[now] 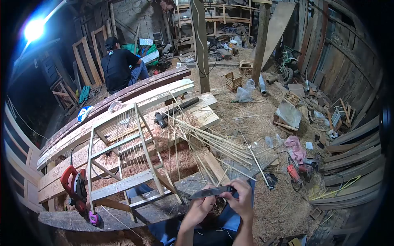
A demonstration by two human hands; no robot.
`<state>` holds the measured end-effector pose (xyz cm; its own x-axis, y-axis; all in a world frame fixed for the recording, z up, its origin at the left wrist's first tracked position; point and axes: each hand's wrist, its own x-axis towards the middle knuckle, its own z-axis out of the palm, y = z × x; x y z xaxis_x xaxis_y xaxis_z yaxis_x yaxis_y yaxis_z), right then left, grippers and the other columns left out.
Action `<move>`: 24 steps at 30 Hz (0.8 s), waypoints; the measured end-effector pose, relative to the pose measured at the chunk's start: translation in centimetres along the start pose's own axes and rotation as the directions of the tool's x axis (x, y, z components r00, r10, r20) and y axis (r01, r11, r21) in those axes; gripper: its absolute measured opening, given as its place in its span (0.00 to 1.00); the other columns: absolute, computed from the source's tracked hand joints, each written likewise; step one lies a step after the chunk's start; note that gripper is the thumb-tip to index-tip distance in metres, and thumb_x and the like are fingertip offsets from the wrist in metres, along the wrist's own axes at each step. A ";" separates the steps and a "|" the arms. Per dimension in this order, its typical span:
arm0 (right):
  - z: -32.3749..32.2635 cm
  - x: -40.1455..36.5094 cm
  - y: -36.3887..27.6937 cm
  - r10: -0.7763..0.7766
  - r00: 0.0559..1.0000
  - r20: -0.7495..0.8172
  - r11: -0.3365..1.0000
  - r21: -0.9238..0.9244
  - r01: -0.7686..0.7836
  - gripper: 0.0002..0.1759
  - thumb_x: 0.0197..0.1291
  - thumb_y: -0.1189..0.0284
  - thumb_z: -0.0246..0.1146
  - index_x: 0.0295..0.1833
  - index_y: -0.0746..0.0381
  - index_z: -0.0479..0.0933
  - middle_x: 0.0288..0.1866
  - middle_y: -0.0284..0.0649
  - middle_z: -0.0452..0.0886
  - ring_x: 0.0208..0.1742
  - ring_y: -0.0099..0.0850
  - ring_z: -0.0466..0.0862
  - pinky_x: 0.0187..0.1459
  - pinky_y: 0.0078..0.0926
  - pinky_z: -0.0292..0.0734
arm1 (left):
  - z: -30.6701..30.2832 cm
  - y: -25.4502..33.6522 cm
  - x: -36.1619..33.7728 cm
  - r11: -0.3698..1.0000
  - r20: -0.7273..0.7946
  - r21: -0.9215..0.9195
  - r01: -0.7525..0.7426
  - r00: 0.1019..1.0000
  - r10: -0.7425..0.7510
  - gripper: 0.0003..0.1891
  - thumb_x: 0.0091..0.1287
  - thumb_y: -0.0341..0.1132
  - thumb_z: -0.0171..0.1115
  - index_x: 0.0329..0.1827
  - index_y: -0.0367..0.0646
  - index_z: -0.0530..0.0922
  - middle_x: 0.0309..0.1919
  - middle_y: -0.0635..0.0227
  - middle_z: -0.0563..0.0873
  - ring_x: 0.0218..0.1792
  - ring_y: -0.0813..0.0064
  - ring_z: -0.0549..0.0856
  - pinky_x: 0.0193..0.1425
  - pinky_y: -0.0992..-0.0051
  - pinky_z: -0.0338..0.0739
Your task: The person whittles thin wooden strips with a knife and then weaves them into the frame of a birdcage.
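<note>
My right hand (242, 199) is wrapped round the dark handle of a knife (209, 192), its blade pointing left. Just under the blade is my left hand (201, 208), fingers curled closed; what they hold, if anything, is hidden by the knife and fingers. Beyond both hands, a loose pile of thin wooden sticks (217, 141) lies across the boards. To the left stands a wooden frame (122, 183) with a row of thin sticks set in its upper part.
A red power saw (74, 186) and a purple tape measure (94, 218) are at the left on the plank bench (65, 220). Behind the boards sits a person in a black shirt (119, 67). A post (200, 49) rises at centre. Shavings cover the floor; a red tool (293, 172) lies right.
</note>
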<state>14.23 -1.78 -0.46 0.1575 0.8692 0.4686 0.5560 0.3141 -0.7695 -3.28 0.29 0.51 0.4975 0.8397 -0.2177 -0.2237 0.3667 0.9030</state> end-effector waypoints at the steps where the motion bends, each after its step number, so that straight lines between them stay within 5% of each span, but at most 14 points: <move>1: 0.5 0.2 -0.3 -0.001 1.000 0.005 1.000 0.006 0.001 0.26 0.56 0.50 0.75 0.36 0.64 0.82 0.30 0.42 0.81 0.34 0.43 0.81 0.40 0.37 0.73 | -0.1 0.2 0.0 0.995 -0.014 0.095 -0.016 1.000 0.018 0.07 0.84 0.35 0.51 0.51 0.43 0.75 0.30 0.81 0.69 0.28 0.90 0.65 0.29 0.84 0.59; 2: 0.8 0.2 -0.5 -0.026 0.999 0.023 1.000 0.001 0.026 0.25 0.55 0.50 0.75 0.36 0.64 0.82 0.31 0.42 0.82 0.34 0.43 0.82 0.40 0.37 0.74 | -0.2 0.2 -0.1 0.982 -0.026 0.187 -0.030 0.999 0.036 0.06 0.84 0.36 0.50 0.51 0.45 0.73 0.28 0.83 0.67 0.25 0.94 0.63 0.26 0.86 0.53; 6: 1.2 0.1 -0.7 -0.051 0.999 0.010 0.998 0.031 0.051 0.25 0.55 0.51 0.76 0.37 0.65 0.83 0.32 0.42 0.84 0.36 0.43 0.83 0.41 0.37 0.74 | -0.4 -0.3 0.0 0.972 -0.020 0.234 -0.030 0.999 0.036 0.06 0.84 0.34 0.49 0.50 0.45 0.74 0.29 0.82 0.69 0.28 0.93 0.64 0.28 0.85 0.56; 8: 0.9 0.3 -0.9 -0.058 0.998 -0.007 0.998 0.019 0.058 0.25 0.55 0.51 0.76 0.37 0.65 0.83 0.32 0.42 0.84 0.36 0.43 0.84 0.41 0.37 0.74 | -0.5 -0.8 0.1 0.920 -0.003 0.378 -0.103 0.994 0.112 0.04 0.79 0.26 0.50 0.47 0.37 0.73 0.34 0.71 0.74 0.39 0.78 0.75 0.47 0.74 0.74; 12: 0.4 -0.1 -0.4 -0.072 0.997 -0.002 0.997 -0.012 0.072 0.27 0.53 0.50 0.76 0.36 0.65 0.83 0.32 0.41 0.84 0.35 0.42 0.83 0.41 0.37 0.73 | -0.1 0.0 -0.1 0.928 0.068 0.348 -0.129 0.991 0.112 0.04 0.79 0.26 0.50 0.47 0.37 0.74 0.34 0.71 0.73 0.38 0.78 0.74 0.46 0.73 0.74; 14: 0.6 -0.3 0.2 -0.086 0.996 -0.010 0.996 -0.015 0.086 0.27 0.52 0.49 0.76 0.36 0.64 0.83 0.31 0.40 0.84 0.34 0.42 0.82 0.41 0.37 0.72 | -0.2 -0.2 -0.2 0.893 0.138 0.364 -0.267 0.963 0.231 0.04 0.80 0.28 0.51 0.47 0.39 0.74 0.32 0.73 0.73 0.34 0.81 0.72 0.39 0.75 0.72; 16: 0.7 -0.4 1.2 -0.106 0.994 -0.020 0.994 -0.016 0.106 0.27 0.51 0.49 0.77 0.36 0.64 0.83 0.31 0.40 0.83 0.34 0.42 0.82 0.41 0.37 0.72 | 0.2 0.6 -0.8 0.926 0.061 0.325 -0.193 0.981 0.183 0.05 0.80 0.30 0.51 0.46 0.39 0.75 0.31 0.77 0.71 0.32 0.84 0.70 0.36 0.79 0.68; 20: -0.2 -2.0 5.8 -0.006 0.971 -0.237 0.977 -0.207 -0.044 0.27 0.56 0.47 0.74 0.38 0.62 0.84 0.30 0.40 0.82 0.34 0.42 0.80 0.43 0.39 0.72 | -0.7 2.1 -0.8 0.965 -0.081 0.255 -0.058 0.993 0.081 0.09 0.81 0.35 0.53 0.42 0.39 0.75 0.27 0.80 0.67 0.27 0.87 0.67 0.29 0.82 0.62; 22: -1.9 -2.9 7.8 0.326 0.793 -0.514 0.919 -0.024 -0.393 0.32 0.64 0.44 0.70 0.41 0.67 0.82 0.33 0.43 0.82 0.35 0.39 0.81 0.37 0.39 0.74 | -0.4 3.2 -1.7 0.924 -0.038 0.357 -0.135 0.987 0.159 0.13 0.82 0.39 0.52 0.39 0.40 0.74 0.25 0.79 0.66 0.25 0.87 0.65 0.27 0.81 0.59; 24: -3.8 -4.2 9.0 0.309 0.806 -0.505 0.942 0.047 -0.332 0.35 0.65 0.41 0.67 0.42 0.68 0.82 0.33 0.42 0.81 0.35 0.37 0.81 0.37 0.36 0.73 | -0.2 2.5 -1.9 0.974 -0.077 0.223 -0.035 0.996 0.053 0.15 0.83 0.40 0.52 0.37 0.41 0.73 0.25 0.78 0.66 0.25 0.88 0.65 0.25 0.82 0.57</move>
<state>21.67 -4.08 -7.73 0.7114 0.6044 0.3588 0.4333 0.0248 -0.9009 -4.96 -0.32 3.13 0.4189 0.8864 -0.1970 -0.0486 0.2385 0.9699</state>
